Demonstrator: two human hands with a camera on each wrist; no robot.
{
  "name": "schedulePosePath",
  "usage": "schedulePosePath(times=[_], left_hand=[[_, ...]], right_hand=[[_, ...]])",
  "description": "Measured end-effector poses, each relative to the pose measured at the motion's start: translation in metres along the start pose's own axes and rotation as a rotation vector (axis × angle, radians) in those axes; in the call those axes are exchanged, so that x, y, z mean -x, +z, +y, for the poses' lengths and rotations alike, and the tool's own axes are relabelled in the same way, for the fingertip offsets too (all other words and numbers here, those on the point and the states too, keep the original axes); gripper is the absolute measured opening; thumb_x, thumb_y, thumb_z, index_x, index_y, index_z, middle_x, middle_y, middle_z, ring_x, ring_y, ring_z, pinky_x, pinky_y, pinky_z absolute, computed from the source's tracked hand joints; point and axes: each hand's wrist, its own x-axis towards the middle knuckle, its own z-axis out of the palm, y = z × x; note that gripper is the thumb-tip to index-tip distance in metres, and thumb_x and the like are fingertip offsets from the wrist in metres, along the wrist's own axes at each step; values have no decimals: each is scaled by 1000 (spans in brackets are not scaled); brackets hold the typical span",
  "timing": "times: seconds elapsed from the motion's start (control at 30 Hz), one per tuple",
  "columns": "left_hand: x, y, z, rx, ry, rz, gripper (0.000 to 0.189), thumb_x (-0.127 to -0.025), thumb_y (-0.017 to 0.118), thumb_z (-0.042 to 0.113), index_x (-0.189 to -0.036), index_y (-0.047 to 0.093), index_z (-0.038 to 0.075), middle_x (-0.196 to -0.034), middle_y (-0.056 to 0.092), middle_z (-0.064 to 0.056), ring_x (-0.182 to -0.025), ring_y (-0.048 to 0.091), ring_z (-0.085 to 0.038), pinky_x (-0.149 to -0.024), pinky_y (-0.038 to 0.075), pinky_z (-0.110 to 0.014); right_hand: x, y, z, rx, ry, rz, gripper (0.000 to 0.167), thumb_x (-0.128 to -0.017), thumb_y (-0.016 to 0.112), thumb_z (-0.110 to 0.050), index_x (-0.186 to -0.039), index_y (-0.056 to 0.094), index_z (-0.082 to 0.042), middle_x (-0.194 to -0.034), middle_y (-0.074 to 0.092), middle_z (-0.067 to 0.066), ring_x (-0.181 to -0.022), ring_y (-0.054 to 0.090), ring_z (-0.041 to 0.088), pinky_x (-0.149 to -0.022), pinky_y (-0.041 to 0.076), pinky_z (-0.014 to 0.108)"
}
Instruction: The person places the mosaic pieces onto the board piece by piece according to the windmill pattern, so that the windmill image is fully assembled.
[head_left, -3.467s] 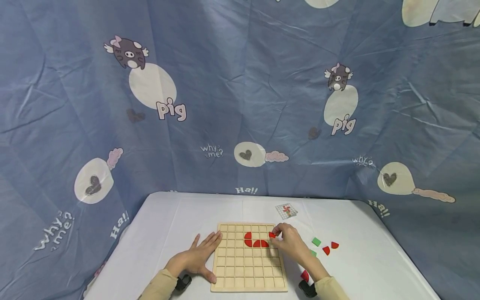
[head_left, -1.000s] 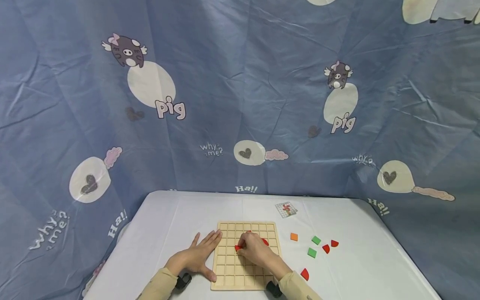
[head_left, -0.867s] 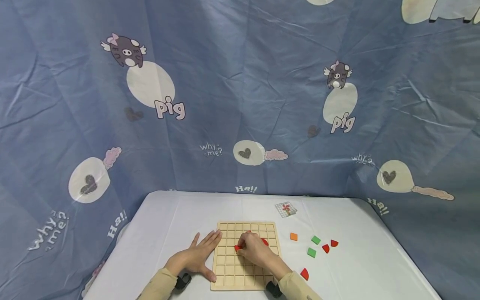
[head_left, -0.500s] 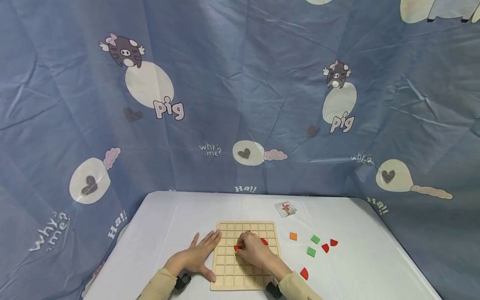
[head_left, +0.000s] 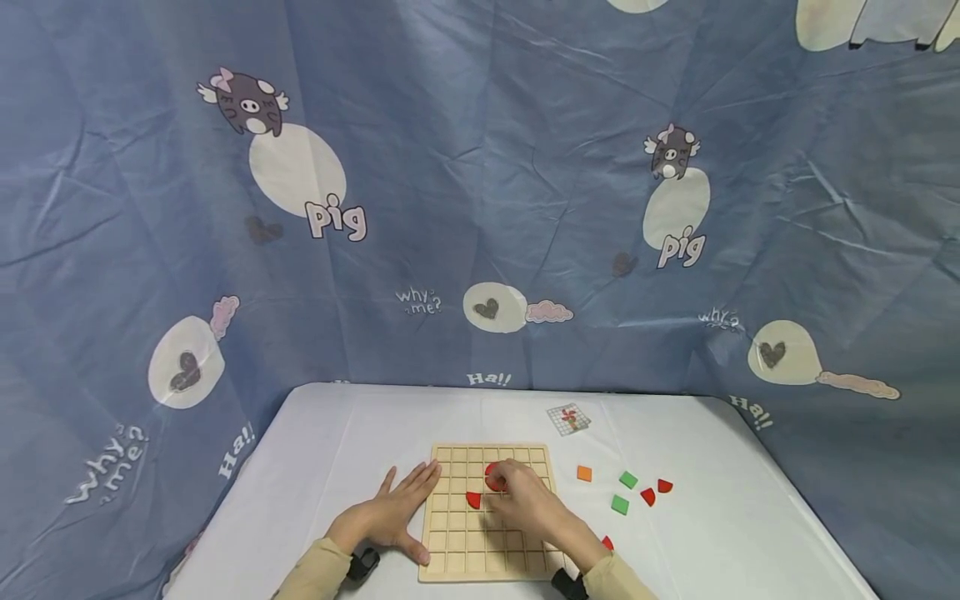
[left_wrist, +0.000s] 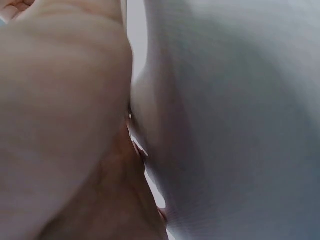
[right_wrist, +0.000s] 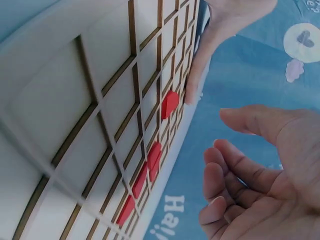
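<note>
A pale wooden grid board [head_left: 457, 567] lies on the table. My left hand [head_left: 390, 512] rests with fingers spread at its left edge, fingertips and thumb right at the rim. In the left wrist view, skin [left_wrist: 60, 110] fills much of the picture. My right hand [head_left: 525, 504] is over the middle of the board, its thumb apart from loosely bent fingers [right_wrist: 245, 170] with nothing between them. A red quarter-circle tile [head_left: 473, 500] sits in a cell left of it. More red tiles [head_left: 492, 472] lie just beyond that hand, partly hidden; the right wrist view shows red tiles [right_wrist: 154, 155] in a row.
Right of the board lie an orange square tile [head_left: 584, 473], green square tiles [head_left: 619, 504] and loose red quarter-circle tiles [head_left: 648, 497]. Another red tile [head_left: 607, 542] is partly behind the right forearm. A pattern card [head_left: 568, 418] lies behind the board. A blue printed curtain [head_left: 420, 208] hangs beyond the table.
My right hand brought a red quarter-circle tile from the board's right edge to a cell left of the others, let go of it, and moved slightly right. The left hand has stayed put.
</note>
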Motion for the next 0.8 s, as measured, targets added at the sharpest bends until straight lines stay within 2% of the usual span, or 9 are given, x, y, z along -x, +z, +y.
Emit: schedulePosePath(times=[0.1,0.27,0.5,0.8], left_hand=[[0,0,0,11,-4,-4,134,-58,76,66,-155,6,5,-163,5,-15,-150,5,-37,-113,-2,-70],[0,0,0,22,-5,-7,133,-59,77,64,-155,6,5,-163,4,-15,-150,4,-37,-113,-3,-69],[0,1,1,22,1,-2,134,-59,78,64,-155,6,4,-163,4,-15,-150,5,-38,-113,-3,-69],[1,0,1,23,-8,-7,134,-59,77,65,-155,4,5,-163,3,-14,-150,4,-37,-114,-3,-69]], right_hand=[[6,-5,3,-3,4,13,16,-85,72,-14,-97,63,-7,-91,61,0,-82,55,9,-68,49,21],[18,-12,7,-6,22,38,14,-83,71,-13,-94,61,-11,-88,57,-5,-78,54,10,-63,46,18],[42,-21,22,-3,17,104,16,-79,72,-10,-90,60,-12,-84,57,-5,-72,50,5,-60,44,16],[76,-46,43,-25,155,109,21,-79,73,-11,-95,60,-15,-90,56,-5,-77,48,8,-61,42,18]])
